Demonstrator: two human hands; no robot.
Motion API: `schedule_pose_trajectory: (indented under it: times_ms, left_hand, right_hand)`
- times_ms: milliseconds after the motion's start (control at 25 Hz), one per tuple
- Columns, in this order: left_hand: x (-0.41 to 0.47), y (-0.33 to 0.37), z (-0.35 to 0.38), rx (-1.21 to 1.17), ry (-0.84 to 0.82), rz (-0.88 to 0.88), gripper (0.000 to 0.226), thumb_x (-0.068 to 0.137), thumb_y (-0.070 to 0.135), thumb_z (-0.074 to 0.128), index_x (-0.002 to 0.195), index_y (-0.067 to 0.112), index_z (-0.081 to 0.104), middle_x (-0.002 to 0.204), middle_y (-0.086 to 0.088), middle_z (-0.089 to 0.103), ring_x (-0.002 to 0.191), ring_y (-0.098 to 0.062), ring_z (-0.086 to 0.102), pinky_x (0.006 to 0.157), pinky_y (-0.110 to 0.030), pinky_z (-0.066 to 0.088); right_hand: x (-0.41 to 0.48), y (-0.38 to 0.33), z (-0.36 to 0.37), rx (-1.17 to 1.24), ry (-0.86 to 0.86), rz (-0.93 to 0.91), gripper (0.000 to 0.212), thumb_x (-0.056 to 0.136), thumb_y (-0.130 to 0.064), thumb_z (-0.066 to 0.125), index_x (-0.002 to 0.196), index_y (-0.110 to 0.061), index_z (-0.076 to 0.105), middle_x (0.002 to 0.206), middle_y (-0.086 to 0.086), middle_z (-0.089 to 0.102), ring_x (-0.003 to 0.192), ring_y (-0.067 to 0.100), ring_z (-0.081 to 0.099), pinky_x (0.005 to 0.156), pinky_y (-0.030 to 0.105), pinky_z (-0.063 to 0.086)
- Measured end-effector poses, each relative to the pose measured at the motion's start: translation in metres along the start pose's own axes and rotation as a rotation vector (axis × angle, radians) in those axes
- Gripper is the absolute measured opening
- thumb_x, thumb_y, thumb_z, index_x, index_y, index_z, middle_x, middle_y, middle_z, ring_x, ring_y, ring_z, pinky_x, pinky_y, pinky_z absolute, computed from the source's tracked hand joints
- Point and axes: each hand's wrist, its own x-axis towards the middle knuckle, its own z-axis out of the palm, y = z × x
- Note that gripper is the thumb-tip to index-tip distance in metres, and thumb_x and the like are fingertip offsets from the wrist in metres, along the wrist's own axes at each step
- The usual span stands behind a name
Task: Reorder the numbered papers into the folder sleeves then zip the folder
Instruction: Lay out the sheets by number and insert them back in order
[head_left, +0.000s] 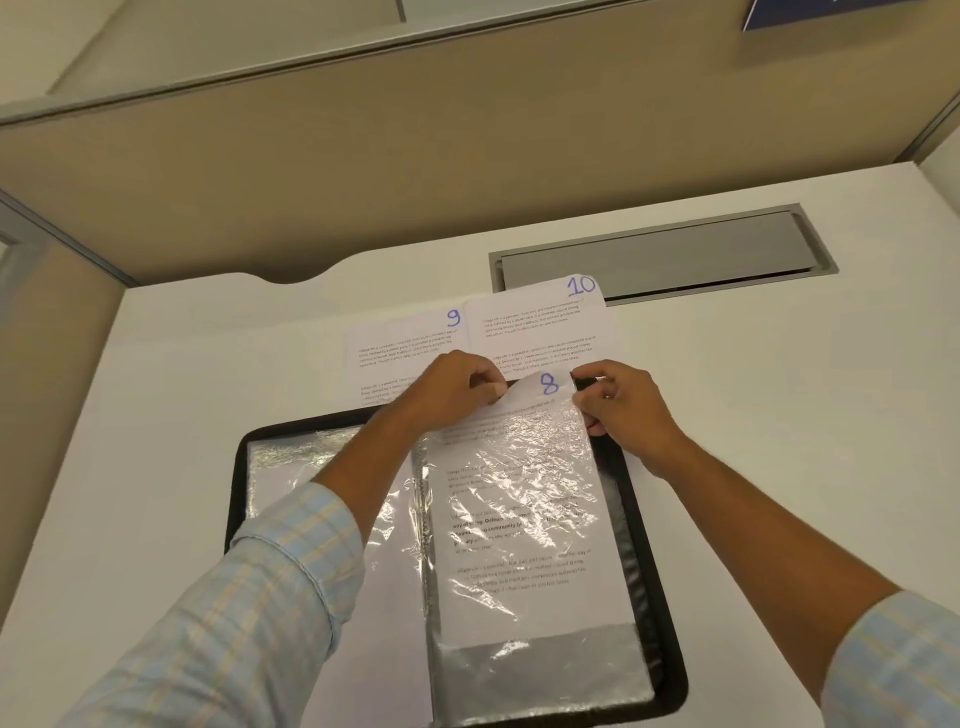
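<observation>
Two hands meet at the far end of the open folder (670, 649), which lies flat on the white desk (208, 389) with its black zip border running all round. The left hand (457, 389) pinches the top left edge of sheet 8 (548, 384) between curled fingers and thumb. The right hand (618, 405) pinches the top right corner, apparently at the mouth of the clear sleeve (519, 493), though exactly which layer each hand holds is hard to tell. Sheet 8 is a white printed page with a blue handwritten number. It sits most of the way inside the right-hand sleeve, its numbered top poking out and a grey strip of empty sleeve showing below its lower edge. The paper is likely light and limp, so it would buckle if pushed from one corner; holding both top corners and feeding it evenly seems the safer grip. The sleeve is thin, crinkled and glossy, probably slippery outside yet clingy against the page, and its mouth needs holding apart. Sheet 9 (405, 338) and sheet 10 (540, 317) lie side by side on the desk just beyond the folder, sheet 10 overlapping the edge of a grey hatch (660, 254).
</observation>
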Motion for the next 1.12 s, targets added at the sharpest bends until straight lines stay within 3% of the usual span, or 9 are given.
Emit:
schedule_pose_trajectory:
  times_ms: [200, 320, 480, 680, 800, 880, 1000, 1120]
  left_hand:
    - [-0.010, 0.009, -0.001, 0.022, -0.051, -0.042, 0.031, 0.084, 0.037, 0.087, 0.109, 0.022, 0.076, 0.099, 0.010, 0.073, 0.093, -0.013, 0.068, 0.089, -0.038, 0.058]
    - [-0.008, 0.009, -0.002, 0.025, -0.111, -0.024, 0.011, 0.090, 0.029, 0.082, 0.098, 0.022, 0.078, 0.087, 0.012, 0.074, 0.084, -0.008, 0.069, 0.087, -0.039, 0.059]
    - [-0.011, 0.012, -0.001, 0.011, -0.326, -0.001, 0.007, 0.095, 0.029, 0.077, 0.094, 0.022, 0.076, 0.071, 0.029, 0.067, 0.069, 0.012, 0.058, 0.072, -0.017, 0.045]
    - [-0.010, 0.008, 0.009, 0.067, -0.303, 0.016, 0.011, 0.097, 0.025, 0.074, 0.099, 0.016, 0.080, 0.094, 0.012, 0.075, 0.083, 0.001, 0.064, 0.082, -0.026, 0.050]
    - [-0.017, 0.008, 0.021, -0.027, -0.136, -0.034, 0.016, 0.094, 0.025, 0.077, 0.110, 0.026, 0.077, 0.106, 0.014, 0.075, 0.099, -0.004, 0.068, 0.101, -0.042, 0.055]
    - [-0.031, 0.011, 0.036, -0.055, 0.132, -0.104, 0.032, 0.094, 0.025, 0.076, 0.124, 0.034, 0.069, 0.119, 0.019, 0.067, 0.110, -0.003, 0.058, 0.115, -0.045, 0.040]
    - [-0.075, 0.025, 0.067, -0.011, 0.567, -0.197, 0.039, 0.096, 0.028, 0.072, 0.133, 0.034, 0.062, 0.135, 0.015, 0.058, 0.119, -0.002, 0.045, 0.113, -0.043, 0.027]
    - [-0.134, 0.038, 0.113, -0.177, 0.575, -0.287, 0.026, 0.096, 0.032, 0.072, 0.121, 0.032, 0.064, 0.122, 0.016, 0.058, 0.108, -0.006, 0.056, 0.107, -0.038, 0.043]
  right_hand:
    - [-0.002, 0.001, 0.002, 0.035, 0.036, 0.004, 0.026, 0.095, -0.006, 0.070, 0.120, -0.014, 0.071, 0.081, 0.007, 0.076, 0.067, 0.012, 0.068, 0.065, 0.030, 0.063]
    - [-0.003, 0.000, 0.002, 0.061, 0.030, 0.012, 0.026, 0.096, -0.006, 0.069, 0.121, -0.015, 0.071, 0.085, 0.008, 0.077, 0.070, 0.015, 0.070, 0.066, 0.030, 0.064]
    - [-0.004, 0.000, 0.002, 0.094, 0.034, 0.026, 0.024, 0.097, -0.007, 0.069, 0.120, -0.015, 0.069, 0.092, 0.008, 0.078, 0.082, 0.024, 0.077, 0.066, 0.029, 0.064]
    - [-0.009, -0.002, 0.005, 0.130, 0.009, 0.088, 0.022, 0.099, -0.010, 0.069, 0.120, -0.013, 0.066, 0.099, 0.012, 0.077, 0.085, 0.027, 0.078, 0.073, 0.040, 0.066]
    - [-0.024, 0.000, 0.008, 0.146, -0.029, 0.157, 0.015, 0.102, -0.024, 0.065, 0.115, -0.015, 0.067, 0.102, 0.013, 0.076, 0.081, 0.026, 0.076, 0.074, 0.043, 0.066]
    - [-0.041, 0.006, 0.007, 0.081, -0.061, 0.178, 0.016, 0.103, -0.033, 0.063, 0.112, -0.020, 0.068, 0.101, 0.011, 0.074, 0.079, 0.023, 0.070, 0.073, 0.041, 0.063]
    - [-0.072, 0.019, 0.006, 0.042, -0.099, 0.233, 0.021, 0.102, -0.041, 0.063, 0.114, -0.023, 0.065, 0.098, 0.012, 0.069, 0.080, 0.023, 0.067, 0.073, 0.040, 0.063]
    - [-0.109, 0.025, 0.008, 0.094, -0.105, 0.275, 0.024, 0.103, -0.044, 0.060, 0.111, -0.022, 0.067, 0.096, 0.012, 0.071, 0.079, 0.027, 0.069, 0.078, 0.051, 0.063]
